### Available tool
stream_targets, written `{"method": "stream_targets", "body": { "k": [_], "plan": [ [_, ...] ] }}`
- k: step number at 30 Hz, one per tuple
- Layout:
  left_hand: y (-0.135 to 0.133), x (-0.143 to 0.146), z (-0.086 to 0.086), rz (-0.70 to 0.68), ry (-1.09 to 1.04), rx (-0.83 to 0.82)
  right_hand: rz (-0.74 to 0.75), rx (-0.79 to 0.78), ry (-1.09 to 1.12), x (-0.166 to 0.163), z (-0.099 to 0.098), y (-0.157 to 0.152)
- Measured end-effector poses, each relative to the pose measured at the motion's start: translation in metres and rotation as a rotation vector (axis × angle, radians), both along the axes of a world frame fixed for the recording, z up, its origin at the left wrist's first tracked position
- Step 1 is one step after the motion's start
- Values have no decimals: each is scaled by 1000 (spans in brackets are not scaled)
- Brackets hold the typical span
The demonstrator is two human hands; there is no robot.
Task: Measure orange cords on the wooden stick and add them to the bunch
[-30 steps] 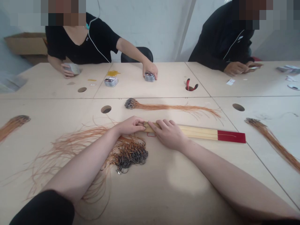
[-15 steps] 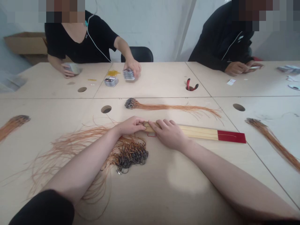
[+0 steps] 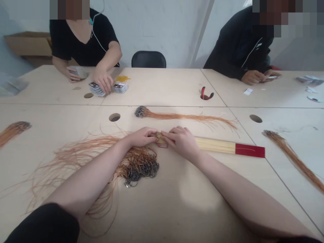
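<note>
A long flat yellow strip [image 3: 216, 144] with a dark red end [image 3: 250, 150] lies across the table, thin lines running along it. At its left end my left hand [image 3: 143, 137] is closed, thumb and fingers pinching the strip's edge. My right hand [image 3: 181, 141] lies over the strip with its fingers drawn together, the tips meeting near the same end; what they pinch is too small to make out. A small red loop [image 3: 162, 145] sticks out below the strip's end. Under my left forearm spreads a heap of orange strands with dark looped ends [image 3: 143, 167].
A tied orange bundle [image 3: 177, 115] lies beyond my hands, others at the far left [image 3: 15, 131] and right [image 3: 291, 157]. Table holes include one [image 3: 114, 117] and another holding red-handled pliers [image 3: 207, 93]. Across the table, two people handle small packs [image 3: 120, 87] and cards.
My right hand's fingers have drawn together and lifted slightly at the strip's end, uncovering more of it and the red loop. Opposite, a person's hand has moved a stack of packs leftward.
</note>
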State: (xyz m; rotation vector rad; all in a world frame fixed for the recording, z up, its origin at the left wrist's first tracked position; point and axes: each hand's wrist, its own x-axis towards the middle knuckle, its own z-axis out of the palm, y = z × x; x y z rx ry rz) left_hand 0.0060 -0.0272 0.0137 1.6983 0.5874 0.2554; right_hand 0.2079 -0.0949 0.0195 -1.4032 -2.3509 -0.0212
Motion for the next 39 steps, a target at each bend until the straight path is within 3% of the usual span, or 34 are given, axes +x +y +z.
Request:
{"method": "stream_targets", "body": {
  "k": [4,9,14,19,29,39],
  "plan": [
    [-1,1,1,-10,-8,-22,-24,-111,54,-1,7,6],
    [-2,1,1,0,34,33,-170,-212,-102,3,11,7],
    [-3,1,2,-11,83,97,-169,-270,-205,5,8,9],
    [-7,0,7,-40,110,219,-171,-204,-224,7,8,4],
    [-15,1,17,-38,221,784,-64,82,-288,11,6,-10],
    [-14,3,15,34,118,937,-18,418,-254,13,-3,-14]
  ]
}}
